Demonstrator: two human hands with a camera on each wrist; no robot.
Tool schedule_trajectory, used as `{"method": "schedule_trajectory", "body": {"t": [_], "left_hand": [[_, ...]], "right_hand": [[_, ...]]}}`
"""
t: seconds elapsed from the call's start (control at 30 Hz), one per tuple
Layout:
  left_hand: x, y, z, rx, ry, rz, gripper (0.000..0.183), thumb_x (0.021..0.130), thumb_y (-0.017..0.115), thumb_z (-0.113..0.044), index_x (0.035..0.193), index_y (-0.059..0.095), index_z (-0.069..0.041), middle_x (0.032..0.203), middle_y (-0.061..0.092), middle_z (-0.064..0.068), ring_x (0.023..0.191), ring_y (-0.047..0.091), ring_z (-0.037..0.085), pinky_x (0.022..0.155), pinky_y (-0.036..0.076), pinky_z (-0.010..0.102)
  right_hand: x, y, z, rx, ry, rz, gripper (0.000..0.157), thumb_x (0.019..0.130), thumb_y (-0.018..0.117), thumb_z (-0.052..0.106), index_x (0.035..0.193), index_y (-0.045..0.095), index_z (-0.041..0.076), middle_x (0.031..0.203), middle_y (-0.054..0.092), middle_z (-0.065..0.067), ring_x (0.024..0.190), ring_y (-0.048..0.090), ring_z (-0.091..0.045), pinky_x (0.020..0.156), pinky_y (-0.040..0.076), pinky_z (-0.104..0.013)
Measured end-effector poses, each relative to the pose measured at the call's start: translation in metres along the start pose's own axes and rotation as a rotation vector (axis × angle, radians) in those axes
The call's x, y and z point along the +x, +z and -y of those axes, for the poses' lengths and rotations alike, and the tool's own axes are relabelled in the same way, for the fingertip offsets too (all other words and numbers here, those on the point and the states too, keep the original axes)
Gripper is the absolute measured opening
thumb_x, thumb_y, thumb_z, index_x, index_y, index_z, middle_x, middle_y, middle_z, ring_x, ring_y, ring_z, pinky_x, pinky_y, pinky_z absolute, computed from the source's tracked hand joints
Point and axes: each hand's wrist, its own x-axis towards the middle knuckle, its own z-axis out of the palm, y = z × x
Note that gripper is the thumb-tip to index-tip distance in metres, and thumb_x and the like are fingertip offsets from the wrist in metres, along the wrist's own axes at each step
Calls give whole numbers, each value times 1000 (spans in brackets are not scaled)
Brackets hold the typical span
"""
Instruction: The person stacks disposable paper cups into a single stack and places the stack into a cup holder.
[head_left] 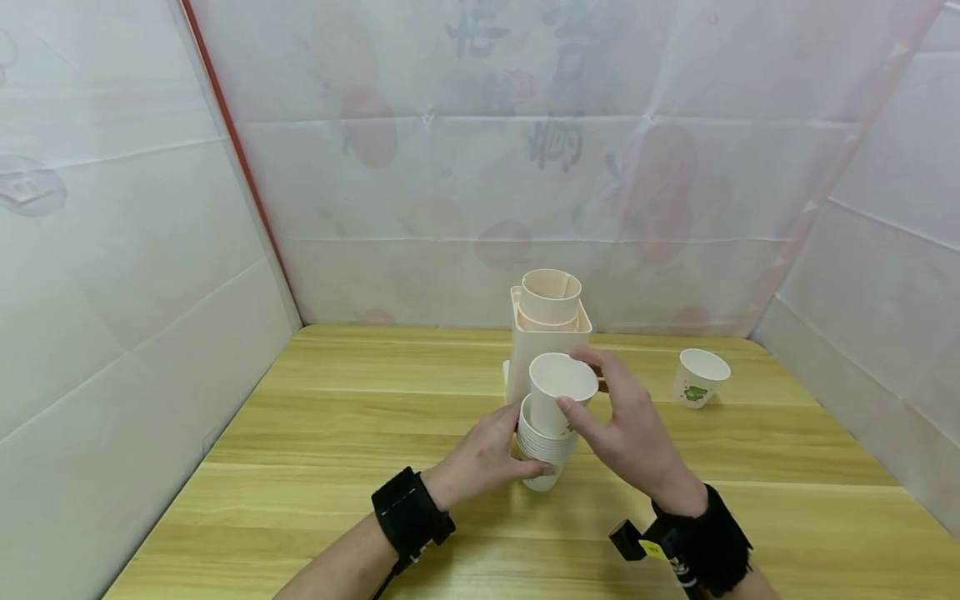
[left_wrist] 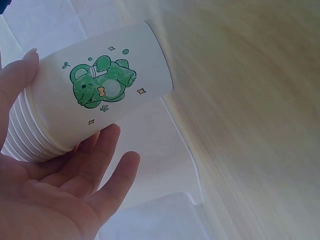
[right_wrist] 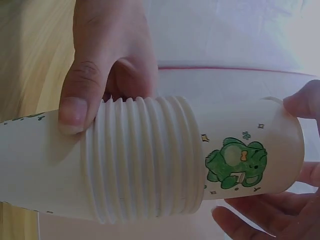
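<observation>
My left hand [head_left: 483, 454] grips a nested stack of white paper cups [head_left: 546, 450], its thumb on the near side below the stacked rims [right_wrist: 142, 165]. At the top, a single paper cup [head_left: 562, 387] stands partly out of the stack, its base still inside. My right hand [head_left: 630, 429] holds that top cup near its rim, between thumb and fingers. A green cartoon bear is printed on the top cup [right_wrist: 250, 125]. The same print shows on the stack's lowest cup [left_wrist: 55, 115] in the left wrist view.
Right behind the stack stands a cream-coloured box [head_left: 551, 342] with a round tube [head_left: 551, 304] rising from its top. Another paper cup [head_left: 692, 392] stands apart at the right on the wooden table [head_left: 300, 442]. White sheeting [head_left: 450, 183] encloses the back and sides.
</observation>
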Motion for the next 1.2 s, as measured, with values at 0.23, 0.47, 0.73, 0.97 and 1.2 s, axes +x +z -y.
{"method": "schedule_trajectory", "body": {"t": [0.23,0.47,0.73,0.97,1.2], "left_hand": [[0,0,-2,-5,-9,-3,80,71,78,-37,134,29,-31,120,50,-10,106,47,4,89,44,26],[0,0,-2,-5,-5,-6,79,71,77,-38,135,30,-29,121,49,-9,106,47,4,89,44,26],[-1,0,-2,-7,-6,-8,78,73,76,-39,136,30,-28,126,47,-8,110,44,5,91,43,27],[-2,-2,-2,-18,-12,-6,79,74,75,-40,136,28,-31,128,45,-9,113,42,5,93,42,28],[-3,-4,-3,-80,-19,-11,78,74,72,-47,136,27,-33,128,43,-11,113,42,6,94,42,32]], "right_hand": [[-1,1,-3,-39,-24,84,49,83,68,22,124,45,10,107,54,0,94,50,-13,76,47,-36],[-3,1,-7,-66,-23,178,49,84,66,30,124,44,11,112,53,1,99,49,-12,80,46,-36],[-7,3,-12,-83,-2,269,49,84,67,33,122,46,11,112,54,2,98,49,-11,79,47,-36],[-8,4,-12,-53,44,326,51,84,66,37,124,43,16,116,51,4,99,49,-9,80,47,-35],[-7,5,-12,-34,71,361,52,85,64,40,126,42,18,118,50,5,103,48,-10,84,46,-37]]}}
